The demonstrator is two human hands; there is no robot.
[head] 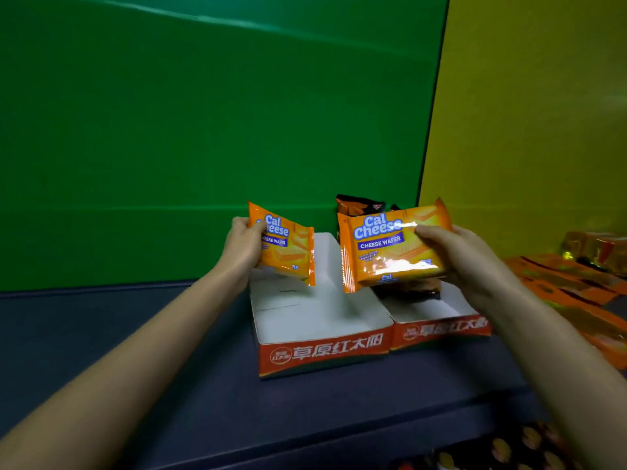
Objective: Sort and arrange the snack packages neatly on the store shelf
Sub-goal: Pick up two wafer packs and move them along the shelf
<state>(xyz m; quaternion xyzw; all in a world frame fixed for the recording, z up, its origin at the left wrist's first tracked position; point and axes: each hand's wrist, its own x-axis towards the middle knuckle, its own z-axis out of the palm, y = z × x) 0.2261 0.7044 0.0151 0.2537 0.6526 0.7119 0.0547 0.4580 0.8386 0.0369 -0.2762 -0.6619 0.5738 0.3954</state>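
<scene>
On my feed the left hand gripped a glossy orange Cal Cheese wafer packet by its left edge, thumb curled over the front. It held the packet tilted in the air above the left white cardboard display tray with a red printed front. The right hand clasped a second orange Cal Cheese wafer packet by its right end, mostly above the matching right tray, which touched the left one. I could see dark brown snack bags behind that packet, at the right tray's back. Both trays sat on the dark blue shelf board, before a green back panel and a yellow side panel. More orange packets lay well to the right.
</scene>
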